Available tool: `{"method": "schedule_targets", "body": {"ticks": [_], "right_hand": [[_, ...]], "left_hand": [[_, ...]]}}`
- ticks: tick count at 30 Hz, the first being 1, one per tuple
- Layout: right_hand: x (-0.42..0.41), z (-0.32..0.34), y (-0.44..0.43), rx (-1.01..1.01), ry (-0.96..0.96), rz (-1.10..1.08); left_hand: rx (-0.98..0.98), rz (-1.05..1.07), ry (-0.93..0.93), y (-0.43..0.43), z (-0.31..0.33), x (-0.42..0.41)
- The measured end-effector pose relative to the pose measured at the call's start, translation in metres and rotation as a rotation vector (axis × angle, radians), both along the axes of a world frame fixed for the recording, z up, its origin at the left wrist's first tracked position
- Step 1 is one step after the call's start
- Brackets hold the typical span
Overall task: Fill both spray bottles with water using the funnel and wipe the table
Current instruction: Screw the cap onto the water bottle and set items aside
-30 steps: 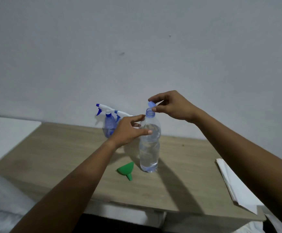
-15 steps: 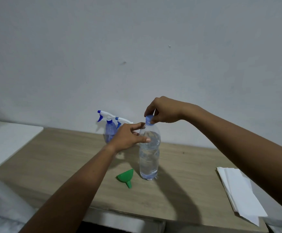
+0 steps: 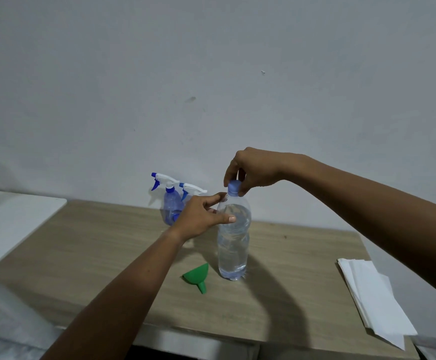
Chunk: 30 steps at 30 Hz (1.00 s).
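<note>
Lowered again, the cap is sitting on the water bottle, the right hand pinching it in a closed grip, the left hand clasping the bottle, spray bottles standing behind on the worktop; pouring is apparently ending.

I am working in what is looking like a plain room in a home. I am facing a bare, scuffed wall, and a wood-grain table is sitting right against it. Everyday household things are standing on it: 2 spray bottles, a water bottle with a blue cap, a funnel and folded paper. A white top is lying just beside the table at the left, and white fabric is showing below.
</note>
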State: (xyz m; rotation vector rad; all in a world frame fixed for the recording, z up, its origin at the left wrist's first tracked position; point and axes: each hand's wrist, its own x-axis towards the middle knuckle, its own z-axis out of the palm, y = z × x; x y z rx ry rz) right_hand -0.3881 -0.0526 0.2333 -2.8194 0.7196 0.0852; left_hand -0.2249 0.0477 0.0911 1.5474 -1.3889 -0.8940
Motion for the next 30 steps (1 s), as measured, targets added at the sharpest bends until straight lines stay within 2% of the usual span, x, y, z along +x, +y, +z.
{"method": "schedule_targets", "body": {"ticks": [9, 15, 20, 26, 30], "right_hand": [[0.010, -0.005, 0.007, -0.108, 0.096, -0.073], [0.002, 0.010, 0.007, -0.052, 0.180, 0.033], [0.007, -0.002, 0.011, -0.264, 0.224, 0.036], [0.003, -0.015, 0.018, -0.410, 0.182, -0.023], [0.002, -0.014, 0.016, -0.332, 0.172, -0.024]], "left_hand": [[-0.008, -0.022, 0.031, -0.002, -0.004, 0.006], [-0.014, -0.021, 0.011, -0.001, -0.003, 0.003], [-0.027, -0.001, 0.032, -0.002, -0.006, 0.003], [-0.062, 0.017, 0.044, -0.001, -0.007, -0.001], [-0.048, 0.008, 0.051, -0.001, -0.008, 0.002]]}}
